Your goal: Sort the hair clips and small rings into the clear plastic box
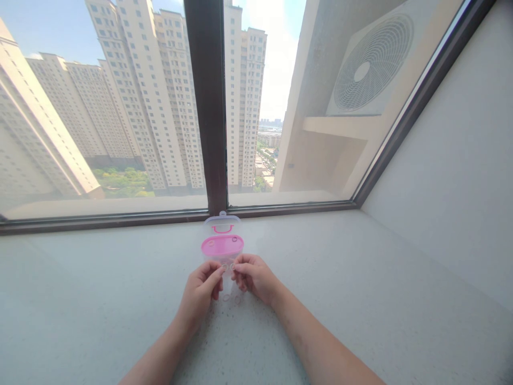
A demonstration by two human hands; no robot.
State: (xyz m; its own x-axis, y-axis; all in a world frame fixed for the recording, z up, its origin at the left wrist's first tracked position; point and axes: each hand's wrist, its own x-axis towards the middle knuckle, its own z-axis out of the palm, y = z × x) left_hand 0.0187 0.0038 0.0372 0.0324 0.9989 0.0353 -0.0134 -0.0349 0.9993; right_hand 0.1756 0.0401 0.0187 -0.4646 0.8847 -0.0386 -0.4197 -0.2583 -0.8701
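Just in front of the clear plastic box, my left hand [204, 283] pinches a small pale ring [225, 267] between thumb and fingertips. My right hand [253, 275] is closed in a similar pinch on another small ring [232, 267], close beside the first. Whether these are finger rings or hair ties is too small to tell. The box has a pink inner tray [223, 246], with a pale ring [211, 243] and a dark ring [234, 239] on it. Its see-through lid [208, 224] stands raised behind, with a pink handle [223, 230]. Between my wrists lie two more rings [226, 298].
A pale speckled windowsill [120, 299] carries everything. Behind the box rise the window panes and a dark brown frame post [210, 107]. On the right a white wall [460, 160] slants in. Outside are tall buildings and an air-conditioner unit [374, 64].
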